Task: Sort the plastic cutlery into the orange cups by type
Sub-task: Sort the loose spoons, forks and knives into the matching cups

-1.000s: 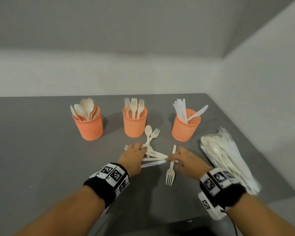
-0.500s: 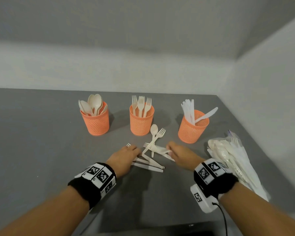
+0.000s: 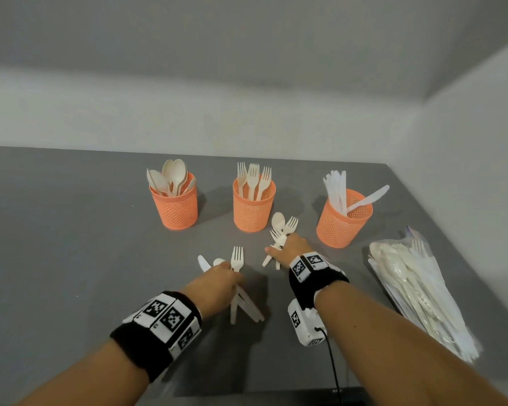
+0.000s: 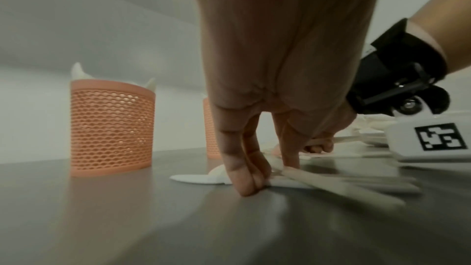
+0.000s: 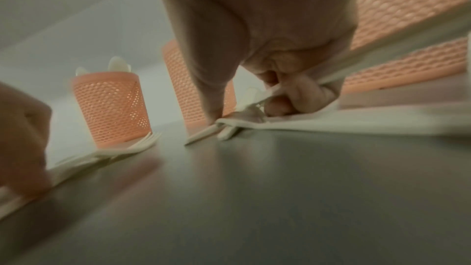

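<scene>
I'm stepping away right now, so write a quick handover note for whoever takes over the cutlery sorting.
Left hand: grip closed on a mixed bunch of fork, spoon and knife, low at the table.
Right hand: fingers curled round a second bunch of forks and a spoon, in front of the fork cup.
Done: spoon cup, fork cup and knife cup each hold several pieces of their type.
Left: split both bunches into the cups; a bag of cutlery lies at far right.

Both arms are stretched forward, the left hand and right hand lowered with fingers curled, fingertips pressed down.
</scene>
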